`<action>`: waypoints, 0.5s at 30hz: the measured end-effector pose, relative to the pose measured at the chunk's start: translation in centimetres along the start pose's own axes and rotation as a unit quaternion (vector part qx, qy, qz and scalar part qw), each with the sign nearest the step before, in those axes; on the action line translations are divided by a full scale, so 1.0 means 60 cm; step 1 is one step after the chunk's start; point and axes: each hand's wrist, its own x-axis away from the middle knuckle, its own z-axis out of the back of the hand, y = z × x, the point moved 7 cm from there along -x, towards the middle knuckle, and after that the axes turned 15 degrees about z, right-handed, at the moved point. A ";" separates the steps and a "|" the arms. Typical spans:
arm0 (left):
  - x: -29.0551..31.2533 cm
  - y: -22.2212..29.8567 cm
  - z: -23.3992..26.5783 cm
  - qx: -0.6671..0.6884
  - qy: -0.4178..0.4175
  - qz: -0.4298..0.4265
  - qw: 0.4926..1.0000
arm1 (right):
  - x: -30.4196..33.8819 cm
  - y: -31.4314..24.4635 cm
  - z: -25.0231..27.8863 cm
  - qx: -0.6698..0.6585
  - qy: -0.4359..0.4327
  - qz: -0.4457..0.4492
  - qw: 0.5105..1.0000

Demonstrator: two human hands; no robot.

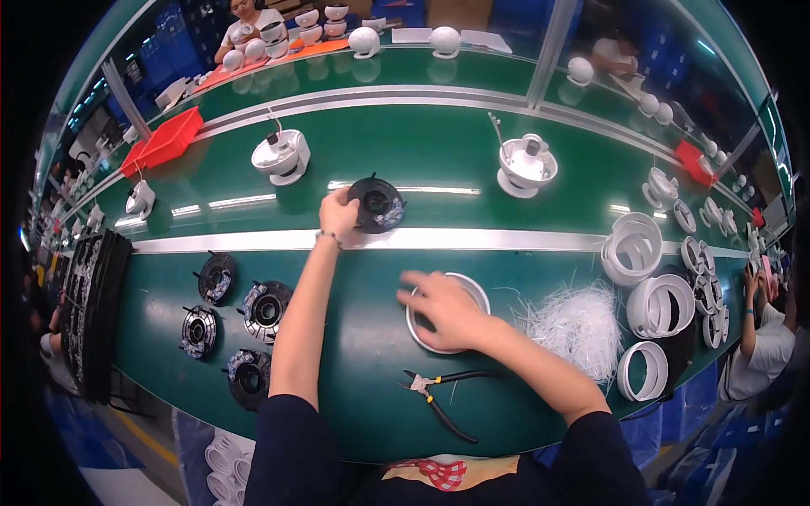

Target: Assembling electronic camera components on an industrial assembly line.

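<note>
**Head view: one hand on a black round part, the other on a white ring**

Head camera looks down on a green workbench (363, 371) with a green belt beyond it. The left hand (339, 215) reaches forward over the metal rail (506, 239), fingers closed around the edge of a black round assembly (377, 204) that sits on the belt. The right hand (447, 308) lies spread, fingers loosely open, flat over a white ring (477, 291) on the bench, pressing rather than gripping. Just beside it to the right lies a heap of white cable ties (578, 325). Black-handled cutters (439, 396) lie near the body. Four more black assemblies (245, 325) sit left.
</note>
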 end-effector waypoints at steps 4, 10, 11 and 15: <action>0.136 0.038 -0.016 0.226 0.050 -0.101 0.968 | 0.042 0.035 0.029 0.068 -0.076 -0.240 0.965; 0.191 0.019 -0.047 0.322 -0.018 -0.047 0.945 | 0.047 0.005 0.005 0.039 -0.068 -0.260 0.962; 0.197 0.022 -0.047 0.326 -0.020 -0.053 0.943 | 0.038 -0.005 0.004 0.053 -0.070 -0.258 0.962; 0.220 0.040 -0.051 0.354 -0.040 -0.042 0.934 | 0.035 0.004 -0.037 -0.005 -0.096 -0.268 0.959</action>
